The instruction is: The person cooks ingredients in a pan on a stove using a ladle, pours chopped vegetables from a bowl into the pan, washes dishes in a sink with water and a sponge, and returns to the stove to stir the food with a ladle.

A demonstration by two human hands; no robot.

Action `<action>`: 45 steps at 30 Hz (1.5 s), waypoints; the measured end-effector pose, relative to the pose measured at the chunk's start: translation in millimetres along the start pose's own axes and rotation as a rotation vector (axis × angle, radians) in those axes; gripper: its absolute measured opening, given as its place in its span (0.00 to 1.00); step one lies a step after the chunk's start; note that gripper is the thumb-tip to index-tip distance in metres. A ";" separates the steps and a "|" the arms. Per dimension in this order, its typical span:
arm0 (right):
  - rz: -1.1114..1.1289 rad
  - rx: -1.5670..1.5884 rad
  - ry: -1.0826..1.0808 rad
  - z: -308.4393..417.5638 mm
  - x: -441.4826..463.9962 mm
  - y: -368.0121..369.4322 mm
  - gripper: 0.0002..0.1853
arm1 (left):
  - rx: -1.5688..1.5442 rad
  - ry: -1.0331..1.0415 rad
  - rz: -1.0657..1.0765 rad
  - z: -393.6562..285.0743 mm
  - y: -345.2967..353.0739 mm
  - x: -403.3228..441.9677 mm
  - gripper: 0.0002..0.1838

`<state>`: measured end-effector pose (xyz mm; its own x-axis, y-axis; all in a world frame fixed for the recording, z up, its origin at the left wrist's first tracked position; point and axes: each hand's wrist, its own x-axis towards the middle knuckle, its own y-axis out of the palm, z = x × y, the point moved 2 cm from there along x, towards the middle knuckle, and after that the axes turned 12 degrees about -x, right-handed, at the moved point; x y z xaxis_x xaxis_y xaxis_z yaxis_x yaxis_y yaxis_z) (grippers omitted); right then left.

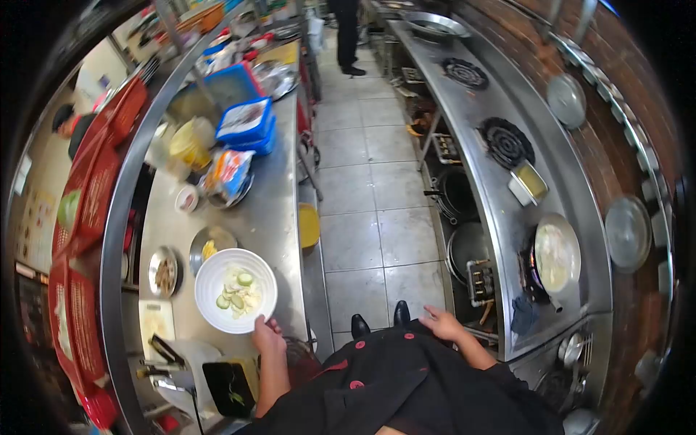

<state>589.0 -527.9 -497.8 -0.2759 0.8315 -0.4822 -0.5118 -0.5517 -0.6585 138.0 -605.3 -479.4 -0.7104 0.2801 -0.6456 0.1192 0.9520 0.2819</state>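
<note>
My left hand (269,337) has its fingers closed at the near right edge of a white bowl (207,303), over the left counter. Pale shredded food with several round green slices (238,300) lies inside the bowl. Just behind it, partly covered, sits a metal bowl (198,250) with yellow pieces in it. A smaller metal dish (165,272) of brown food stands to its left. My right hand (444,323) hangs at my right side over the floor, fingers stretched out and holding nothing.
On the right, a pan (557,254) with pale liquid sits on a burner beside a square metal container (528,183). Blue tubs (245,122) and packets crowd the left counter's far end. A tiled aisle (353,241) runs between, where another person's legs (346,36) show.
</note>
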 end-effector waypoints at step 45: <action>-0.671 -0.698 0.587 -348.3 -49.5 -404.8 0.16 | 0.935 2.220 2.117 487.8 471.1 -662.0 0.08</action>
<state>1093.2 -368.4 -408.6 0.4023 0.9154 0.0145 0.2038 -0.0740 -0.9762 1002.8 -282.1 -265.4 0.9292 0.1638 0.3312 0.2983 0.1966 -0.9340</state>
